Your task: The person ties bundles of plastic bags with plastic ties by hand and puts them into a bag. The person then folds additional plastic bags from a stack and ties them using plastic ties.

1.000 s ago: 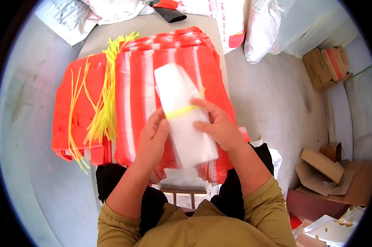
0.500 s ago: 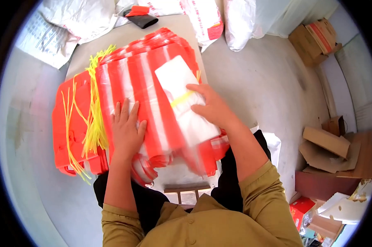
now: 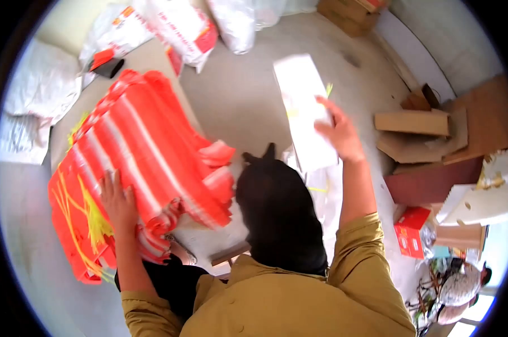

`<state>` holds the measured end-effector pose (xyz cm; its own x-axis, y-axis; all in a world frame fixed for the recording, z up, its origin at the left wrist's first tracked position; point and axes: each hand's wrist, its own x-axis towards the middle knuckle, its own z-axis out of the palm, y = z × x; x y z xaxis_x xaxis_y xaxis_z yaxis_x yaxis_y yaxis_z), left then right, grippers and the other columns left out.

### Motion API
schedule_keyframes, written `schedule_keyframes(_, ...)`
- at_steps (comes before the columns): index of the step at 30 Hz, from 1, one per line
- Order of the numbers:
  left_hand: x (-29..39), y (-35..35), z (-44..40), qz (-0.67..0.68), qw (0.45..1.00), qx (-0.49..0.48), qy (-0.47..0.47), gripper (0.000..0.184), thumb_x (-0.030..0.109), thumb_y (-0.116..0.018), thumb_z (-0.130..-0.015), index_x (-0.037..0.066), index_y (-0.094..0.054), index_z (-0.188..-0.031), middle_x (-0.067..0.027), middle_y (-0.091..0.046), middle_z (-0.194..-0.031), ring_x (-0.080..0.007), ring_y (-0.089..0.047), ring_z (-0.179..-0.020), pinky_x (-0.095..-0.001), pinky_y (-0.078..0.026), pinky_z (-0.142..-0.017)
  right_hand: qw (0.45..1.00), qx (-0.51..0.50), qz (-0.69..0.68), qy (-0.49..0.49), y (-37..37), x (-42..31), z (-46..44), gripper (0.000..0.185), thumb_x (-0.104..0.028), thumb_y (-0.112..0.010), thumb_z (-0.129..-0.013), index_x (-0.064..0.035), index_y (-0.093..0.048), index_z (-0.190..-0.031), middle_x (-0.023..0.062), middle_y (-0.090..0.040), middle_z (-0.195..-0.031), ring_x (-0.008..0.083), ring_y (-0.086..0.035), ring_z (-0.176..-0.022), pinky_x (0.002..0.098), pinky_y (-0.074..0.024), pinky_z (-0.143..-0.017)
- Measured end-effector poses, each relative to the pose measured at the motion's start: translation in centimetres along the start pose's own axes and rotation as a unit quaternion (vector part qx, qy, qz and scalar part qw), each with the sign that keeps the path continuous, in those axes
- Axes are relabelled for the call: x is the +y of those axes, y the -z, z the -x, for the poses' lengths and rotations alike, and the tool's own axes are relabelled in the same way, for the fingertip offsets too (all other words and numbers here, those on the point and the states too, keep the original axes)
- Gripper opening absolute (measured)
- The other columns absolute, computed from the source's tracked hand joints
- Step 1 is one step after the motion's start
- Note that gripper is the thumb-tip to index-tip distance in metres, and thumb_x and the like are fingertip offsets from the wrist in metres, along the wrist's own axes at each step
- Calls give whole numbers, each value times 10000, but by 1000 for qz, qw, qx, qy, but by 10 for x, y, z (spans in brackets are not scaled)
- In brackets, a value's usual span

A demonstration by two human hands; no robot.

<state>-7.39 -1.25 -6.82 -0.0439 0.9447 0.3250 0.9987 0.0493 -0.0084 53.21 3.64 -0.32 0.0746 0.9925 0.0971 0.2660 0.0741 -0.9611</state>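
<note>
My left hand (image 3: 119,202) lies with fingers spread on the near left side of a stack of red-and-white striped plastic bags (image 3: 147,149). Held out to the right, away from the stack, is a flat white bundle (image 3: 304,84) that looks like folded plastic bags with a yellow tie round its middle. My right hand (image 3: 341,132) grips its right edge, thumb on top; the fingers underneath are hidden. Loose yellow strips (image 3: 96,224) hang beside my left hand, over a pile of plain red bags (image 3: 63,208).
The stacks lie on a beige tabletop (image 3: 153,59), with a black and red object (image 3: 107,64) at its far end. White sacks (image 3: 178,28) stand behind. Below the white bundle is whitish plastic (image 3: 327,194), close to my black-trousered leg (image 3: 276,213). Cardboard boxes (image 3: 411,123) stand at right.
My right hand has lifted the white bundle off the striped bags and carried it right. My left hand stays on the stack. The view has turned right.
</note>
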Motion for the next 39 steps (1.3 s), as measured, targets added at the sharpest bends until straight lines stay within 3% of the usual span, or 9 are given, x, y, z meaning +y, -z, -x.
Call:
schedule_keyframes(5,-5,-4,-3,-12,1000,-8,-14,570,307,-522,-1048,130,-459,-1586,-186,-395,-1665,-443,-291,-1560,-554,-238,-1271,971,-11,144,-191,82,105,137,695,17,-689,-821,-40,-564,-1503,113,-591,-1480,210,-543,-1370,320,-412,-1168)
schedule_keyframes(9,-18,-13,-4,-28,999,-4,-30,570,307,-502,-1057,121,-449,-1593,-191,-380,-1676,-447,-293,-1561,-554,-251,-1268,947,15,126,-296,92,184,217,708,14,-695,-818,-38,-557,-1510,120,-620,-1442,225,-594,-1311,328,-457,-1132)
schedule_keyframes(16,-21,-14,-3,-50,998,-10,-41,579,376,-396,-1090,120,-427,-1609,-189,-363,-1690,-441,-290,-1569,-563,-265,-1264,970,35,88,-223,49,243,209,737,12,-717,-846,-140,-529,-1543,130,-520,-1546,276,-504,-1422,367,-411,-1187)
schedule_keyframes(19,-25,-15,-3,-58,997,-14,-39,581,388,-379,-1097,122,-420,-1612,-182,-360,-1693,-432,-289,-1572,-558,-260,-1270,943,133,102,-289,31,303,212,785,23,-732,-839,-150,-498,-1569,140,-501,-1568,287,-483,-1449,372,-402,-1199)
schedule_keyframes(23,-26,-14,-4,-66,997,-24,-32,601,434,-342,-1107,121,-408,-1616,-174,-356,-1697,-419,-297,-1572,-551,-256,-1277,886,144,142,-417,23,367,233,820,28,-718,-849,-169,-457,-1600,178,-473,-1600,327,-454,-1486,382,-396,-1212)
schedule_keyframes(24,-30,-16,-4,-78,996,-21,-39,628,477,-309,-1112,117,-403,-1618,-169,-355,-1698,-412,-301,-1572,-543,-259,-1278,894,146,141,-399,22,380,235,809,33,-704,-856,-169,-453,-1599,196,-462,-1603,335,-455,-1484,384,-403,-1208)
schedule_keyframes(33,-31,-15,-5,-63,996,-10,-58,632,482,-316,-1115,105,-412,-1614,-168,-368,-1691,-412,-310,-1568,-539,-265,-1278,873,186,225,-390,9,376,225,754,-12,-706,-905,-143,-430,-1595,210,-385,-1612,408,-422,-1459,449,-389,-1211)
schedule_keyframes(36,-29,-11,-4,-61,997,-11,-54,627,475,-326,-1115,104,-414,-1613,-168,-375,-1687,-414,-316,-1564,-538,-268,-1277,824,86,433,-355,-11,350,229,758,-78,-716,-920,-166,-416,-1610,200,-248,-1688,425,-305,-1531,476,-353,-1233)
schedule_keyframes(39,-25,-12,-4,-58,997,-9,-51,624,472,-329,-1115,104,-418,-1611,-169,-379,-1685,-416,-324,-1560,-542,-273,-1273,796,-45,513,-319,-25,309,224,774,-155,-721,-929,-188,-391,-1628,183,-122,-1736,441,-204,-1577,496,-328,-1250)
